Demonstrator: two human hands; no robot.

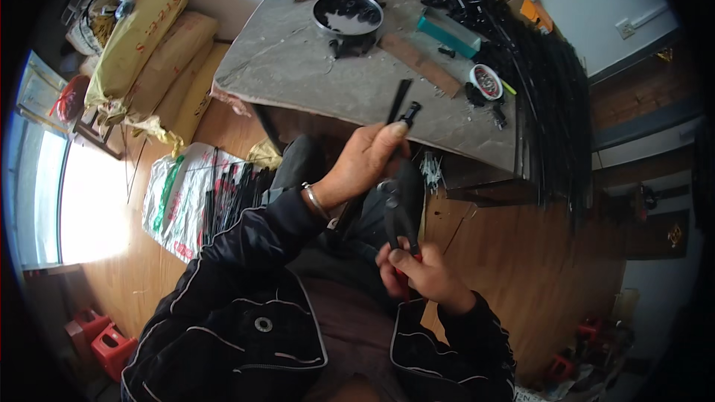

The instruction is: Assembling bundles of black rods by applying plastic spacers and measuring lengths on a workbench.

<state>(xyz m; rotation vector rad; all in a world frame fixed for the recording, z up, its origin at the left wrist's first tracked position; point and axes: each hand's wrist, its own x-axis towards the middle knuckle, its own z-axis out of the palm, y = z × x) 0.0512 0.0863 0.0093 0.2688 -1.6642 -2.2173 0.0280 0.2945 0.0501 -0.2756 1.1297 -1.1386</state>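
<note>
My left hand [361, 164], with a bracelet at its wrist, is closed around black strips [400, 99] whose ends stick up past the thumb. A small black fitting [410, 112] shows beside the thumb tip, at the table's near edge. Lower down and to the right, my right hand [428, 274] grips a pair of pliers [402, 223] by its red handles. The pliers' head points up toward the underside of my left hand. Whether the jaws touch the strips, I cannot tell.
The grey table [283, 59] bears a round bowl [348, 13] of black parts, a brown bar [421, 65], a teal box [448, 33] and a small white cup [485, 82]. A heap of black strips [555, 97] hangs over its right side. Stacked sacks [160, 52] stand left; red stools [113, 350] lower left.
</note>
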